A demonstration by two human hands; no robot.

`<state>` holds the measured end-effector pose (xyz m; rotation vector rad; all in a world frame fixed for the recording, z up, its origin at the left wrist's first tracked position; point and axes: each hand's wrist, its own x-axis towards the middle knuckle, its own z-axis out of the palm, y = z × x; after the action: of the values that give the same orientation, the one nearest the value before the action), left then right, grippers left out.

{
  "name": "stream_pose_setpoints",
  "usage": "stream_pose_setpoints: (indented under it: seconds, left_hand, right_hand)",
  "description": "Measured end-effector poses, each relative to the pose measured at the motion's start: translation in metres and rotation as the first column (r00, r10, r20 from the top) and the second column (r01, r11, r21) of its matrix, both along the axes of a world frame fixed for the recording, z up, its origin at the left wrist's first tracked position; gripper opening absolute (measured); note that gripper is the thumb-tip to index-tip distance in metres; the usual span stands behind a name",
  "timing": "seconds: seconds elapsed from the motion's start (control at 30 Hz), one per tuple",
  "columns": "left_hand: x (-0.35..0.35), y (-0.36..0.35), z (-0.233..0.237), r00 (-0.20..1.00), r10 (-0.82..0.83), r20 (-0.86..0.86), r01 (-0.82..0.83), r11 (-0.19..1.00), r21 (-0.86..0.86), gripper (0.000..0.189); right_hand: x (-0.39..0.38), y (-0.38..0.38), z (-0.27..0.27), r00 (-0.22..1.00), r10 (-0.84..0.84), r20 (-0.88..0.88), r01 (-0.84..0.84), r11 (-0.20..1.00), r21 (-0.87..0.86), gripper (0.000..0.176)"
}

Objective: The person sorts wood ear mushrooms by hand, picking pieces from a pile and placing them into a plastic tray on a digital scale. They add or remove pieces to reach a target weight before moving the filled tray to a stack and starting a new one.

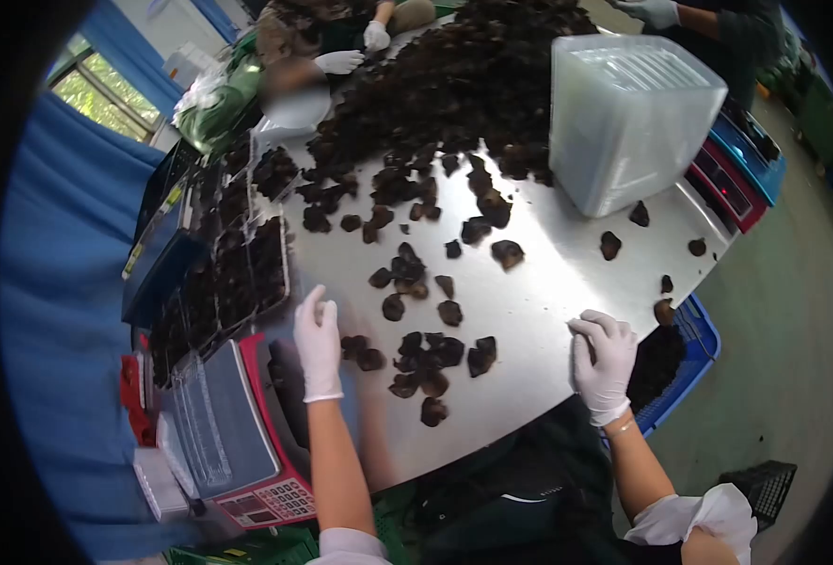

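My left hand (319, 344), in a white glove, is over the left part of the metal table (520, 377), beside a few dark brown pieces (365, 354). Its fingers are bent, and whether anything is between them is too small to tell. My right hand (604, 363), also gloved, rests at the table's right front edge with its fingers curled; what they hold, if anything, is hidden. Between the hands lie several loose dark pieces (426, 353). Farther back rises a large heap of the same dark pieces (454, 89).
Stacked clear plastic containers (633, 122) stand at the back right. Filled trays (252, 268) and a red scale (266, 424) are on the left. A blue basket (699, 339) sits below the right edge. Co-workers' gloved hands (341, 62) show at the back, near the heap.
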<state>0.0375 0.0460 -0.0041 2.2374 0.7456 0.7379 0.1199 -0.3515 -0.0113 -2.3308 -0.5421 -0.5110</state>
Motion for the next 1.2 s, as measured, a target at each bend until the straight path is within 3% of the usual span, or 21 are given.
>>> stream_pose_setpoints:
  seconds: [0.03,0.1,0.17,0.23,0.3,0.4,0.43,0.5,0.53,0.57,0.63,0.7,0.73,0.77,0.83,0.9,0.93,1.0,1.03,1.1,1.2]
  left_hand:
    - [-0.006,0.010,-0.022,0.997,0.014,0.072,-0.012,0.999,-0.035,0.033]
    - [-0.011,0.003,-0.023,0.997,0.040,0.060,-0.031,0.989,-0.142,0.030]
    - [-0.017,-0.009,-0.022,0.999,0.018,0.049,-0.016,1.000,-0.024,0.028]
    - [-0.013,-0.015,-0.018,0.998,0.016,0.059,-0.011,0.997,-0.078,0.026]
    - [-0.013,-0.014,-0.017,0.990,0.037,0.135,-0.022,0.994,-0.105,0.025]
    - [-0.013,-0.014,-0.014,0.995,0.041,0.091,-0.028,0.989,-0.142,0.025]
    - [-0.012,-0.014,-0.014,0.995,0.034,0.095,-0.020,0.989,-0.144,0.025]
    - [-0.011,-0.018,-0.009,0.992,0.047,0.114,-0.028,0.986,-0.165,0.026]
    - [-0.010,-0.019,-0.007,0.992,0.051,0.111,-0.031,0.983,-0.180,0.026]
    - [-0.011,-0.020,-0.007,0.993,0.054,0.105,-0.032,0.980,-0.195,0.026]
    - [-0.010,-0.020,-0.006,0.991,0.068,0.118,-0.042,0.977,-0.210,0.026]
    - [-0.010,-0.022,-0.002,0.995,0.068,0.070,-0.052,0.976,-0.214,0.025]
    - [-0.010,-0.022,-0.003,0.995,0.072,0.068,-0.055,0.974,-0.219,0.025]
    - [-0.008,-0.022,-0.003,0.995,0.074,0.073,-0.057,0.976,-0.211,0.025]
    - [-0.008,-0.024,-0.001,0.994,0.075,0.077,-0.058,0.977,-0.204,0.024]
    - [-0.008,-0.025,0.003,0.995,0.069,0.078,-0.049,0.971,-0.234,0.024]
    - [-0.008,-0.024,0.001,0.995,0.066,0.081,-0.045,0.972,-0.231,0.024]
    - [-0.006,-0.021,-0.007,0.975,0.038,0.219,0.002,0.984,-0.180,0.027]
    - [-0.007,-0.022,-0.004,0.974,0.036,0.222,0.004,0.984,-0.178,0.027]
    - [-0.007,-0.026,0.002,0.971,-0.043,0.234,0.086,0.980,-0.177,0.029]
    - [-0.007,-0.027,0.001,0.980,-0.052,0.192,0.087,0.980,-0.178,0.029]
  right_hand:
    - [0.000,0.002,0.005,1.000,-0.003,-0.009,0.003,1.000,-0.017,0.018]
    - [0.012,0.011,0.011,0.995,0.028,-0.095,-0.031,0.999,-0.028,0.019]
    - [0.029,0.027,0.016,0.901,0.244,-0.359,-0.127,0.939,0.319,0.025]
    - [0.047,0.051,0.036,0.905,0.280,-0.320,-0.231,0.956,0.184,0.032]
    - [0.073,0.077,0.022,0.957,0.271,-0.108,-0.266,0.962,0.053,0.036]
    - [0.101,0.120,0.005,0.971,0.238,0.006,-0.237,0.970,-0.062,0.037]
    - [0.104,0.130,0.007,0.969,0.249,0.000,-0.248,0.966,-0.069,0.037]
    - [0.106,0.151,0.013,0.898,0.398,-0.188,-0.425,0.896,-0.131,0.039]
    - [0.101,0.159,0.017,0.869,0.468,-0.159,-0.491,0.855,-0.166,0.038]
    - [0.102,0.162,0.024,0.736,0.611,-0.293,-0.663,0.737,-0.128,0.038]
    - [0.093,0.166,0.040,0.610,0.753,-0.248,-0.748,0.650,0.136,0.037]
    - [0.100,0.169,0.054,0.624,0.700,-0.347,-0.595,0.713,0.370,0.035]
    - [0.108,0.171,0.065,0.618,0.587,-0.523,-0.473,0.809,0.349,0.030]
    - [0.123,0.184,0.032,0.754,0.615,-0.230,-0.480,0.755,0.446,0.024]
    - [0.127,0.192,0.014,0.874,0.478,0.087,-0.476,0.878,-0.042,0.028]
    - [0.109,0.203,0.004,0.900,0.435,-0.004,-0.418,0.862,-0.286,0.039]
    - [0.092,0.202,0.026,0.787,0.536,-0.305,-0.614,0.726,-0.310,0.052]
    - [0.052,0.205,0.013,0.721,0.676,-0.150,-0.692,0.702,-0.168,0.061]
    - [0.036,0.201,0.026,0.677,0.699,-0.229,-0.736,0.642,-0.218,0.062]
    - [0.025,0.197,0.033,0.499,0.821,-0.276,-0.862,0.503,-0.062,0.053]
    - [0.055,0.201,0.042,0.505,0.842,-0.188,-0.855,0.519,0.027,0.041]
